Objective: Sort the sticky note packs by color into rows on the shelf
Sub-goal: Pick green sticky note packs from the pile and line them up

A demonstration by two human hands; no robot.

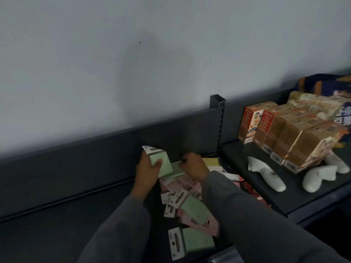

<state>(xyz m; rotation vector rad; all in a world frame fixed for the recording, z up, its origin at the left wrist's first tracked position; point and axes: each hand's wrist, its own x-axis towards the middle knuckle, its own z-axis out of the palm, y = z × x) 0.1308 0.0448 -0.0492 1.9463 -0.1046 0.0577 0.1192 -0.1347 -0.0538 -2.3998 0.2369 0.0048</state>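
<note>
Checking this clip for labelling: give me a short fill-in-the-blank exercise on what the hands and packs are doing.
1. The left hand holds a ____ sticky note pack.
2. The right hand reaches to the pile's ____ end.
3. The brown cartons stand on the ____ shelf section.

Missing words: green; far; right

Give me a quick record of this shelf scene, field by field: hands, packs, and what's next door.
left hand: grips a green pack, held upright
right hand: fingers curled on another green pack lying on the shelf
loose pile: pink packs and green packs, mixed
yellow pack: behind right hand
neighbouring shelf: brown cartons, white bottles
</note>
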